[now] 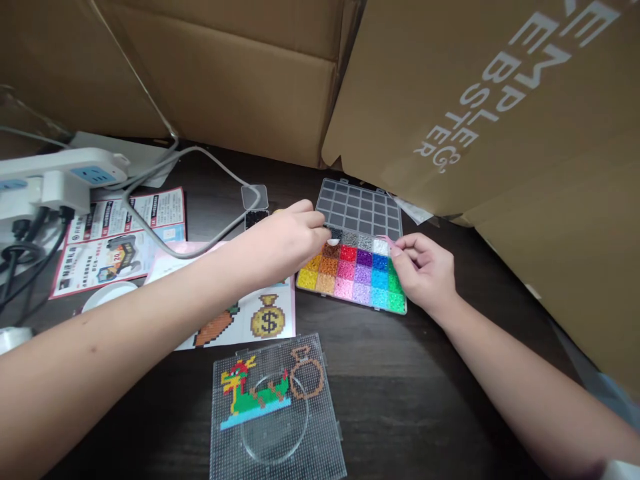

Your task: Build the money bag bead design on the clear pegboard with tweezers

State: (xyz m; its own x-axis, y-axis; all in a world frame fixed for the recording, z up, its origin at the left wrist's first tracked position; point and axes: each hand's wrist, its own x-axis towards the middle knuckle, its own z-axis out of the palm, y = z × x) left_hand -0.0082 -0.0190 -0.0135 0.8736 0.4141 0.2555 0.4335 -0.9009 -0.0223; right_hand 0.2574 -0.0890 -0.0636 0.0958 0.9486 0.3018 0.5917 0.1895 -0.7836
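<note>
My right hand (424, 270) pinches slim pink tweezers (389, 242) above the right side of a bead box (353, 293). Sorted beads fill the box's compartments by colour, and its clear lid (359, 205) lies folded back behind it. Over the box's left edge, my left hand (295, 237) has its fingers curled together. A small white piece (334, 241) shows at those fingertips, too small to name. Closer to me, a clear pegboard (325, 453) carries a finished-looking bead dragon (257, 393) and a brown bead ring outline (307, 380).
A pattern sheet (235, 333) with pixel pictures lies under my left forearm. Behind it sits a small open case of black beads (257, 219). A grey cable (210, 250) loops from the power strip (60, 167) at left. Cardboard walls (240, 80) enclose the back and right.
</note>
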